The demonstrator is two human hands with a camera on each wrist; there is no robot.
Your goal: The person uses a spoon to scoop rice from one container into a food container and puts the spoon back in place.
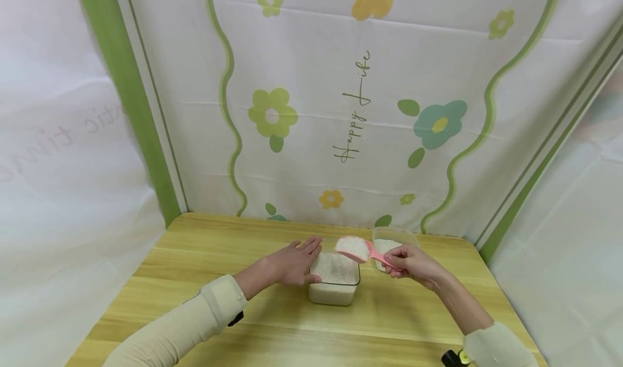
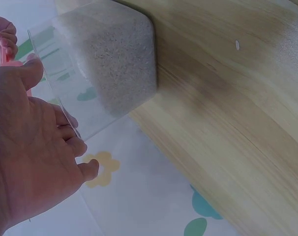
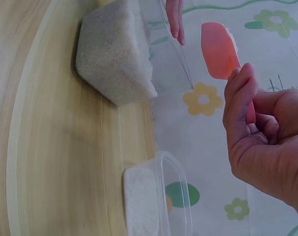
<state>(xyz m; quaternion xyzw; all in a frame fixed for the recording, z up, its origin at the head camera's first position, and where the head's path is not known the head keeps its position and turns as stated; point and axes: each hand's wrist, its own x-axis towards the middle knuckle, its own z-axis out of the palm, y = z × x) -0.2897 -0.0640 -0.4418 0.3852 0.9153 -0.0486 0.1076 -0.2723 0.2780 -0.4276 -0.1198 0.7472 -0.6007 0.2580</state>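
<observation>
A clear container of white rice (image 1: 335, 280) (image 2: 114, 59) (image 3: 114, 61) stands on the wooden table (image 1: 204, 269). My left hand (image 1: 294, 261) (image 2: 36, 142) rests with straight fingers on its left rim. My right hand (image 1: 411, 263) (image 3: 259, 128) grips the handle of a pink scoop (image 1: 357, 249) (image 3: 219, 49). The scoop is heaped with rice and hangs above the container's right edge. A second clear container (image 1: 389, 242) (image 3: 149, 196), holding less rice, stands just behind my right hand.
A flowered cloth backdrop (image 1: 360, 113) rises right behind the table, with white cloth on both sides. A small dark and yellow object (image 1: 452, 358) sits at the table's near right edge by my sleeve.
</observation>
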